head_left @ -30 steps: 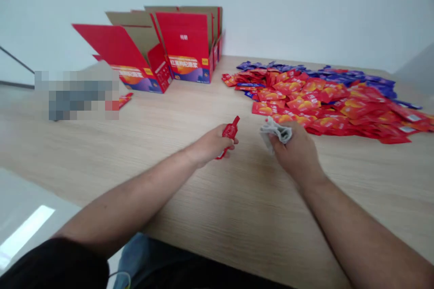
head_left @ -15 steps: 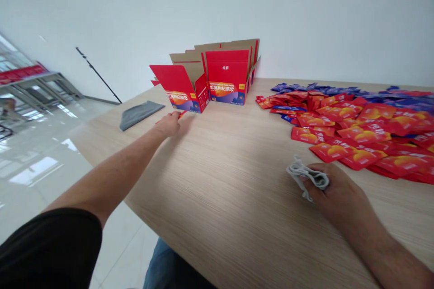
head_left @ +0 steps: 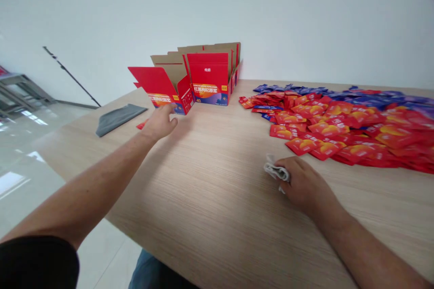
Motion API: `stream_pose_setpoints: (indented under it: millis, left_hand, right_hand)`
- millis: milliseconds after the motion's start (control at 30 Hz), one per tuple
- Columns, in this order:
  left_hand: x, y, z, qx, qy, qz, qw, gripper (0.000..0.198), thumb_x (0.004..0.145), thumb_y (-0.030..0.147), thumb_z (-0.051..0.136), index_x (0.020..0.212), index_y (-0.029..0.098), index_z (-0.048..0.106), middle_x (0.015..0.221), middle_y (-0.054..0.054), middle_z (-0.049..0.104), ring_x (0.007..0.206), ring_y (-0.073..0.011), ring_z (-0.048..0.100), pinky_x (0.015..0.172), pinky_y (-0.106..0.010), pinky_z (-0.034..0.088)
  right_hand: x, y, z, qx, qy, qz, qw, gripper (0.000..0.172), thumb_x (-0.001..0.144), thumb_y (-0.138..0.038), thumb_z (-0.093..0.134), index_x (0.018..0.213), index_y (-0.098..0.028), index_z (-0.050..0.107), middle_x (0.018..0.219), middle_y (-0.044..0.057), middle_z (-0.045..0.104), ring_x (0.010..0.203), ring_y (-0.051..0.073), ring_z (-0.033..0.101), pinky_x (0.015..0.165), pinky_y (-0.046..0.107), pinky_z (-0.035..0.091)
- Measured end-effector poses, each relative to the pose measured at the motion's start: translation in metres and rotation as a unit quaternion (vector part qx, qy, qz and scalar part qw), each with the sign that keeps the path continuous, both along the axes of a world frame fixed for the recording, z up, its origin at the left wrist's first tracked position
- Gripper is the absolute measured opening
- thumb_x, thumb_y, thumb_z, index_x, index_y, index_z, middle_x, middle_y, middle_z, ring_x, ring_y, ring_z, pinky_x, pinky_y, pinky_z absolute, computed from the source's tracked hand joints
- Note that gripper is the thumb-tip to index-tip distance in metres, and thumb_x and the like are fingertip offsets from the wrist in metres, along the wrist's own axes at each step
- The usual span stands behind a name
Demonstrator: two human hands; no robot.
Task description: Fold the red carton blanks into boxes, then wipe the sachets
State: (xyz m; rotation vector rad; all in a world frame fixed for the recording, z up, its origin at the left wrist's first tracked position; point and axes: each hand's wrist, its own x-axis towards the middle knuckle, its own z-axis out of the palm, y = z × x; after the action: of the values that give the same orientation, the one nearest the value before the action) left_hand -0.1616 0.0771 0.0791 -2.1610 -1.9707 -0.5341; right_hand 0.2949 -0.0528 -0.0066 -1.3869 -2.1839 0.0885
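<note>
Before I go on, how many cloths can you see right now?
2: a grey cloth lying on the table, left of the left hand, and a pale folded cloth in the right hand. The open boxes could hide more.

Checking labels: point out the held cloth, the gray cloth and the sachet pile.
Held cloth point(head_left: 276, 172), head view: folded edge.
Gray cloth point(head_left: 119, 119), head view: upper surface.
Sachet pile point(head_left: 328, 127), head view: red middle.
</note>
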Motion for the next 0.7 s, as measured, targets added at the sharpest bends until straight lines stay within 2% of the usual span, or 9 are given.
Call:
stream_pose_setpoints:
  millis: [100,200,300,433,567,700]
  left_hand:
    - [0.055,-0.003,-0.017,-0.046,-0.043,-0.080,0.995,0.049,0.086,0.024,0.056,0.133,0.015,0.063,0.122,-0.011,0.073,0.115,-0.0261,0.069,0.104,-0.038,0.052]
    - [0.121,-0.001,-0.031,-0.090,-0.083,-0.147,0.982,0.047,0.085,0.023,0.055,0.130,0.016,0.066,0.121,-0.010,0.074,0.114,-0.0249,0.069,0.102,-0.037,0.053]
    - [0.191,0.007,-0.039,-0.117,-0.093,-0.205,0.967,0.045,0.086,0.020,0.055,0.130,0.016,0.067,0.122,-0.009,0.074,0.112,-0.0229,0.070,0.103,-0.034,0.053]
    - [0.281,0.021,-0.042,-0.145,-0.083,-0.270,0.948,0.040,0.091,0.025,0.057,0.128,0.019,0.069,0.120,-0.008,0.075,0.109,-0.0214,0.070,0.098,-0.029,0.053]
    - [0.352,0.031,-0.048,-0.182,-0.056,-0.294,0.937,0.041,0.089,0.037,0.066,0.124,0.016,0.070,0.115,-0.013,0.076,0.109,-0.0286,0.070,0.095,-0.035,0.053]
    - [0.393,0.039,-0.059,-0.213,-0.047,-0.272,0.937,0.052,0.076,0.051,0.080,0.114,0.017,0.071,0.117,-0.016,0.075,0.112,-0.0329,0.069,0.093,-0.036,0.052]
  right_hand:
    - [-0.009,-0.006,0.011,-0.070,-0.055,0.007,0.996,0.032,0.086,-0.012,0.055,0.114,-0.021,0.066,0.113,0.011,0.071,0.107,0.026,0.066,0.098,0.040,0.051]
    - [-0.017,-0.010,0.021,-0.117,-0.084,0.008,0.990,0.030,0.090,-0.014,0.057,0.118,-0.018,0.067,0.116,0.011,0.070,0.111,0.026,0.062,0.103,0.039,0.047]
    - [-0.020,-0.011,0.023,-0.123,-0.099,-0.001,0.988,0.029,0.092,-0.017,0.058,0.120,-0.018,0.068,0.114,0.011,0.070,0.110,0.026,0.061,0.102,0.038,0.046]
    - [-0.019,-0.011,0.023,-0.118,-0.106,0.002,0.987,0.029,0.091,-0.018,0.061,0.120,-0.016,0.067,0.113,0.013,0.069,0.109,0.027,0.060,0.100,0.038,0.046]
    - [-0.019,-0.011,0.025,-0.117,-0.102,0.010,0.988,0.028,0.091,-0.020,0.064,0.119,-0.016,0.068,0.114,0.013,0.069,0.109,0.027,0.061,0.099,0.038,0.047]
    - [-0.020,-0.010,0.026,-0.110,-0.117,0.022,0.987,0.026,0.090,-0.024,0.068,0.114,-0.015,0.069,0.112,0.014,0.069,0.109,0.028,0.061,0.100,0.038,0.047]
